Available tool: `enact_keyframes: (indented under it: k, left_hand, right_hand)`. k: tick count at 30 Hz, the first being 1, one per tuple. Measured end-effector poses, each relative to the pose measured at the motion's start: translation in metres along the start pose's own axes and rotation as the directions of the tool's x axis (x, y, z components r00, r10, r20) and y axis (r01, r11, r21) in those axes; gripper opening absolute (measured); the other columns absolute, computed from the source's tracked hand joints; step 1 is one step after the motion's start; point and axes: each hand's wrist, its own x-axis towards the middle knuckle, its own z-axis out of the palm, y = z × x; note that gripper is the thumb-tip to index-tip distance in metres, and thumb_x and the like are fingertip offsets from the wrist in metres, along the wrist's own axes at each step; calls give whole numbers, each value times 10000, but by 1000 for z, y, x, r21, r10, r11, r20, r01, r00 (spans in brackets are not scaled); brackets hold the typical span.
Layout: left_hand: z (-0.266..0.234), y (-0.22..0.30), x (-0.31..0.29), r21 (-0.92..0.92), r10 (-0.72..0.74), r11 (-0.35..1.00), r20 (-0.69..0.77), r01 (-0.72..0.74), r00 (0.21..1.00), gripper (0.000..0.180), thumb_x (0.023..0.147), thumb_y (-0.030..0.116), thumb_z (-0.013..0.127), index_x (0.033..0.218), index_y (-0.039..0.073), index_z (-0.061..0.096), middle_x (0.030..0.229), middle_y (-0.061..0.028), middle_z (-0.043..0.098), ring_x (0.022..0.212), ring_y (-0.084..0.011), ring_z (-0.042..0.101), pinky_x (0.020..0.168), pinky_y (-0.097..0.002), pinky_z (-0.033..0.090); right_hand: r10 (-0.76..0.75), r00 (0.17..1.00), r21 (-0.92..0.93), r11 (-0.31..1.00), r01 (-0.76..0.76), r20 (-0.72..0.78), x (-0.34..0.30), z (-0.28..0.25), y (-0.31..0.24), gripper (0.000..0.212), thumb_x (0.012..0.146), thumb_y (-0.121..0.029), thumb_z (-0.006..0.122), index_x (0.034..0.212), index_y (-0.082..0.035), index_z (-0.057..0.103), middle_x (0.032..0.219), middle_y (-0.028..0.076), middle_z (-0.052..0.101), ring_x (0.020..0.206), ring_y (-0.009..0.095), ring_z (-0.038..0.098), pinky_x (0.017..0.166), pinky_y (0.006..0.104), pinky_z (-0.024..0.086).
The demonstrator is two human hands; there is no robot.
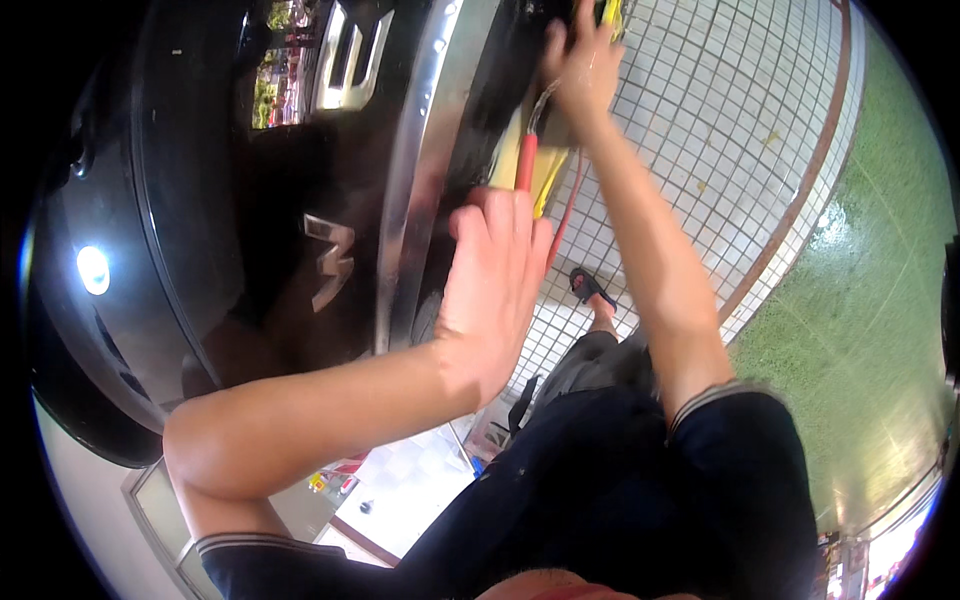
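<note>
My left hand (492, 265) is closed around a slim red hose (527, 160), its fingers bent over it close to the car's rear edge. From the hose's upper end a glinting clear strand, apparently water, reaches toward my right hand (587, 78). That hand is farther off, somewhat blurred, its thumb and fingers apart beside the dark lower edge of the black car (270, 210). A bright yellow piece (612, 14) shows at its fingertips; I cannot make out what it is. More yellow and cream surface lies behind the hose.
Chrome trim (410, 170) runs along the car, with a metal emblem (330, 262) beside it. White tiled floor (700, 130) lies to the right, bordered by a brown strip and wet-looking green floor (850, 300). My sandalled foot (590, 288) stands on the tiles.
</note>
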Motion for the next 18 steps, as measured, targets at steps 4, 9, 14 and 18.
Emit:
enact_keyframes:
  k: [4,9,14,18]
  left_hand:
    - [1,4,-4,-47,15,999,32,-13,999,290,893,210,697,1143,122,579,1062,-82,512,1021,-215,503,804,-338,388]
    - [2,2,2,-54,-4,999,-29,3,1000,275,882,207,691,1118,129,576,1057,-73,515,1018,-209,506,790,-332,383]
    - [3,4,-1,-47,7,999,23,-5,1000,295,888,208,705,1141,121,581,1058,-86,518,1021,-220,508,815,-331,400]
    - [2,1,3,-65,4,998,-23,-5,1000,307,903,212,726,1161,114,591,1068,-96,522,1026,-226,509,818,-339,417]
  right_hand:
    - [217,917,165,945,-283,334,-4,-38,-30,675,1012,-286,608,1610,-65,384,1413,354,544,1249,531,532,1044,535,469]
    - [275,938,284,901,-327,209,52,-25,-1,607,1018,-310,604,1550,-50,474,1425,371,533,1194,539,571,1004,554,495]
    - [116,985,164,977,-136,124,-29,-9,-40,629,1012,-353,605,1578,-124,452,1328,310,551,1105,491,571,954,541,507]
    - [419,852,-158,908,-388,316,73,16,37,548,1052,-361,521,1495,-38,512,1133,328,704,954,485,690,878,537,557]
